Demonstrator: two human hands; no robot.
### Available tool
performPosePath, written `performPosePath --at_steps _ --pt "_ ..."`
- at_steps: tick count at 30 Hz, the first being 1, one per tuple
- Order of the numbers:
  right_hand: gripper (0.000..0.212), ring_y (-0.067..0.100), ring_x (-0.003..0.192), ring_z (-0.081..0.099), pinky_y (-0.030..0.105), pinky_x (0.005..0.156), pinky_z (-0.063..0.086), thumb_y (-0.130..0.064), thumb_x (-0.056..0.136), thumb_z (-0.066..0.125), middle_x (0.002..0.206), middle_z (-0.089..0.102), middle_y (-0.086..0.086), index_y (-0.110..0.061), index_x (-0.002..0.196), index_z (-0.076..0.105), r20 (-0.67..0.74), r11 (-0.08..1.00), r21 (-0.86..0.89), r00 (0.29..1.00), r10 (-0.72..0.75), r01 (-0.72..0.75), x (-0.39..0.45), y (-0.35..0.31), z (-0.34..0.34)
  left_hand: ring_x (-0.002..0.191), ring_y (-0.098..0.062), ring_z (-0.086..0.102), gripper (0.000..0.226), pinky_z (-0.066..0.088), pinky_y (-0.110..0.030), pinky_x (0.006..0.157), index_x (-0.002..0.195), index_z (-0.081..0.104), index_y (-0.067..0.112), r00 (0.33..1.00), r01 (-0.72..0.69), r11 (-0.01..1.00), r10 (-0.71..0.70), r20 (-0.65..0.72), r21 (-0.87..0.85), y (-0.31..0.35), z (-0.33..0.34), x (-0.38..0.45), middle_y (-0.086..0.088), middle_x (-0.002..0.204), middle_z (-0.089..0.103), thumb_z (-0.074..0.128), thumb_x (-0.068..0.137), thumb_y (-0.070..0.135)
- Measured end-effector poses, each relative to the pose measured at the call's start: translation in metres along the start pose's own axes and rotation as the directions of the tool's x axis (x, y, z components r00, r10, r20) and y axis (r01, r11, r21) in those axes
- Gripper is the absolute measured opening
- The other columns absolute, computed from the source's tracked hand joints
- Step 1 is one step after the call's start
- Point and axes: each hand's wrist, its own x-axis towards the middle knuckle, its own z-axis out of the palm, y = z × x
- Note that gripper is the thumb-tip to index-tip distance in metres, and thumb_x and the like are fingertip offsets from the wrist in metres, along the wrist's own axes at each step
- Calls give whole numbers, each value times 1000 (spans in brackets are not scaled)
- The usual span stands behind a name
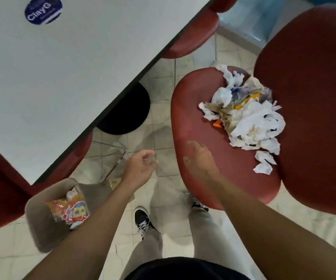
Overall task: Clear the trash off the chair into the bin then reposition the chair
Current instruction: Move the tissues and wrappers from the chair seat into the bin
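A red chair point(199, 122) stands at the right, its backrest rising at the far right. A heap of crumpled white tissues, brown paper and orange scraps, the trash point(248, 116), lies on the seat near the backrest. My right hand point(199, 158) hovers over the seat's front part, blurred, fingers fairly straight, holding nothing, short of the trash. My left hand point(141, 164) hangs over the floor between the chair and the bin, fingers loosely curled and empty. The beige bin point(40, 225) stands on the floor at lower left and holds a colourful snack wrapper.
A white table point(62, 67) with a dark edge fills the upper left. Other red chairs sit tucked under it at the top point(195, 35) and at the left point(5, 195). A black round table base point(130, 110) stands on the tiled floor. My feet are below the chair's front edge.
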Motion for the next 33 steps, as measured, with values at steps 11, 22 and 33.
performPosePath --at_steps 11,22,33 --pt "53 25 110 54 34 93 44 -14 85 60 124 48 10 -20 136 46 -194 972 172 961 195 -162 66 126 -113 86 -10 61 27 50 -22 79 104 65 32 979 -132 988 118 168 75 129 140 82 6 103 62 74 80 22" --pt "61 22 102 58 27 89 44 -25 85 67 134 36 6 -29 141 41 -235 936 159 909 344 -313 146 233 -160 108 -20 55 72 52 -36 83 141 37 36 886 -453 776 337 319 439 194 278 162 -4 133 39 73 80 21" --pt "19 25 88 60 25 72 39 -13 89 55 111 58 7 -18 103 68 -297 937 143 889 349 -320 164 251 -148 94 -26 57 30 45 -26 84 119 64 10 899 -435 823 375 224 365 177 299 170 -11 112 49 61 89 8"
